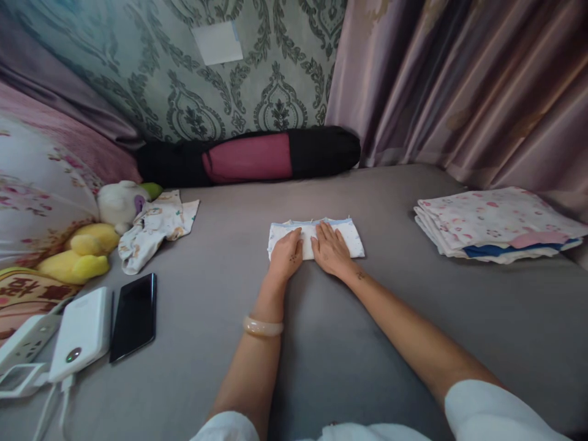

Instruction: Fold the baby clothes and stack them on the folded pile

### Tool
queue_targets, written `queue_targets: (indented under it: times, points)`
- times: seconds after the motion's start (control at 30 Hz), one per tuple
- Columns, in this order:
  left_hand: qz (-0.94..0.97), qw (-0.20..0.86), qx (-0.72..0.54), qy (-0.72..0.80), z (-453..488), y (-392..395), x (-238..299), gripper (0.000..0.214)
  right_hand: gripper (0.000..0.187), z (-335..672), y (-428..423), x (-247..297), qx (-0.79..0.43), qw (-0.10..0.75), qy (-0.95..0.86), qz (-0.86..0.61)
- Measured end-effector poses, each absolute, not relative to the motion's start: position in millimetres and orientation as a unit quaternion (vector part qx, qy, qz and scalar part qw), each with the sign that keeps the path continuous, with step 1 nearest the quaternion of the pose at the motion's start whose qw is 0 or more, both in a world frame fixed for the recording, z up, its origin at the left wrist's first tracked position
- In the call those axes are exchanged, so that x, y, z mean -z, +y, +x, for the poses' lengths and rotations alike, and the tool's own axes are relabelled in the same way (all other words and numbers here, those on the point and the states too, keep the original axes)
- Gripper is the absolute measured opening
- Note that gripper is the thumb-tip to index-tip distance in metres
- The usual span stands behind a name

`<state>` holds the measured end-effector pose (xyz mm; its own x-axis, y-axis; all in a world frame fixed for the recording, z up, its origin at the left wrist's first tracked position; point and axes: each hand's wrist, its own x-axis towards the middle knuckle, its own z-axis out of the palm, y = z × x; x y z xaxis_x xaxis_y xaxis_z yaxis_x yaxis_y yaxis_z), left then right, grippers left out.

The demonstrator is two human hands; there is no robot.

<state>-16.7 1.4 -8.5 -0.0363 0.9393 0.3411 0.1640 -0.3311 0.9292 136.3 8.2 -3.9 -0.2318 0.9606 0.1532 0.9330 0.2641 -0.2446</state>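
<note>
A small white folded cloth (349,236) with a pale blue edge lies on the grey bed sheet (239,257) in the middle of the view. My left hand (287,252) rests flat on the cloth's left half, fingers stretched forward. Just beside it, my right hand (329,248) presses flat on the middle of the cloth, fingers spread. The two hands almost touch. Neither hand holds anything. A pale bangle (263,327) sits on my left wrist.
A stack of folded clothes (493,223) lies at the right. An unfolded patterned garment (156,229) and soft toys (92,248) lie at the left. A black phone (134,315) and white power bank (82,334) sit front left. A black-and-red roll (250,158) lies against the wall.
</note>
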Motion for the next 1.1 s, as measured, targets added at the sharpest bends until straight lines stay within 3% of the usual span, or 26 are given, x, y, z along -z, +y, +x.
queue_targets:
  times: [0.27, 0.57, 1.1]
  points:
    - [0.648, 0.314, -0.518, 0.461, -18, 3, 9, 0.015, 0.061, 137, 9, 6, -0.055, 0.133, -0.786, -0.601]
    - [0.797, 0.084, -0.309, 0.513, -21, 3, 12, 0.028, 0.062, 158, 12, -1, -0.038, 0.121, -0.771, -0.624]
    - [0.806, 0.075, -0.285, 0.514, -21, 4, 13, 0.030, 0.060, 167, 12, -4, -0.021, 0.102, -0.773, -0.625]
